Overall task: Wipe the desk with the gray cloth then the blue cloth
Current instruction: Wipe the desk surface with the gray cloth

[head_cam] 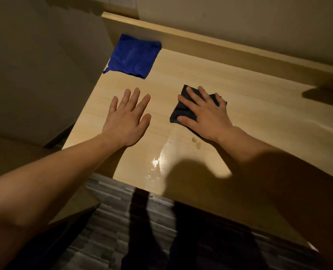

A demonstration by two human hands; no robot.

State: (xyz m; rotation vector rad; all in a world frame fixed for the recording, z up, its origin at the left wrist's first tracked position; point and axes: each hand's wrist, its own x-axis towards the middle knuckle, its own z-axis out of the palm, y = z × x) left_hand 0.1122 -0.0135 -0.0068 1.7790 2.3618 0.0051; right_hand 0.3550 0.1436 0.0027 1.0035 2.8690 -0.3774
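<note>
A light wooden desk (pixel 249 106) fills the view. My right hand (pixel 204 114) lies flat on a folded dark gray cloth (pixel 181 112) at mid desk, fingers spread and pressing it down. My left hand (pixel 128 117) rests palm down on the bare wood to the left of it, fingers apart, holding nothing. A blue cloth (pixel 132 55), folded into a square, lies flat at the desk's far left corner, beyond my left hand. A wet, shiny streak (pixel 158 162) shows on the wood near the front edge.
A small pale stain (pixel 197 143) sits just below my right wrist. A raised wooden ledge (pixel 220 45) runs along the back by the wall. A beige panel (pixel 44 75) stands at the left. A gray patterned floor (pixel 113 221) lies below the desk's front edge.
</note>
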